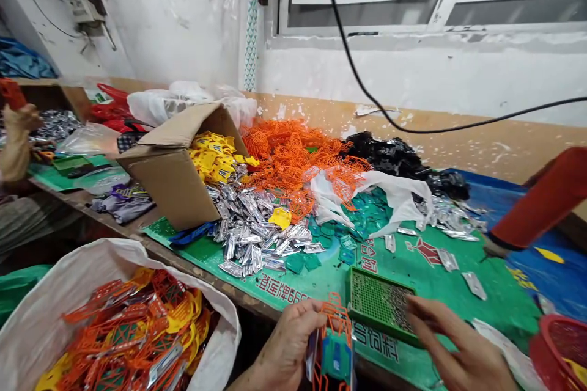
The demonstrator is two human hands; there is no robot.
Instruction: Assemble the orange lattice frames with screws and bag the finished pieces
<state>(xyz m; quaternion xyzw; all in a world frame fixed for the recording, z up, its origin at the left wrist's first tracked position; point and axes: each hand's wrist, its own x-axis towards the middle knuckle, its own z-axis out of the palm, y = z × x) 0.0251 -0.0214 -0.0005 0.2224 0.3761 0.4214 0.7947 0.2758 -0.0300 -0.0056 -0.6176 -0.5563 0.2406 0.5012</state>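
My left hand (288, 345) is closed around a small stack of parts (334, 348): an orange plastic frame, a teal piece and a silver piece, held at the table's front edge. Just to the right, my right hand (458, 342) has its fingers curled and resting on the near end of a green perforated tray (378, 302) lying on the green mat (413, 269). I cannot tell whether those fingers pinch anything. A heap of silver foil-like pieces (257, 226), teal pieces (362, 220) and tangled orange frames (293, 156) lies behind.
A white sack (41, 317) of finished orange and yellow parts stands at front left. A tipped cardboard box (174, 177) spills yellow pieces. Black parts (398, 159) are piled at the back. Another person's red sleeve (541, 201) reaches in from the right; another person's hand (16, 134) is at far left. A red basket (564, 348) sits at the right corner.
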